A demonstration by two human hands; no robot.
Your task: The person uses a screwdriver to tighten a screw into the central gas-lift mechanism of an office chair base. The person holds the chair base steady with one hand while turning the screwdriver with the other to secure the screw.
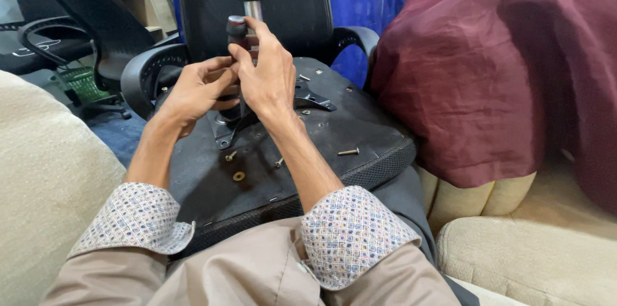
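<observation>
an upturned black office chair seat with a hard plastic underside (360, 126) lay across the person's lap, bulky and probably heavy, best steadied by its padded mesh rim. bolted at its middle sat a black metal mounting plate (308, 97), stiff and sharp-edged. above it stood a dark screwdriver with a red-banded rubbery handle (236, 28), light and rigid; the right hand (267, 74) was wrapped round that handle, fingers curled, while the left hand (196, 90) pinched low on the shaft. a loose steel screw (348, 151) and a small brass washer (238, 176) lay nearby, tiny and likely slippery
</observation>
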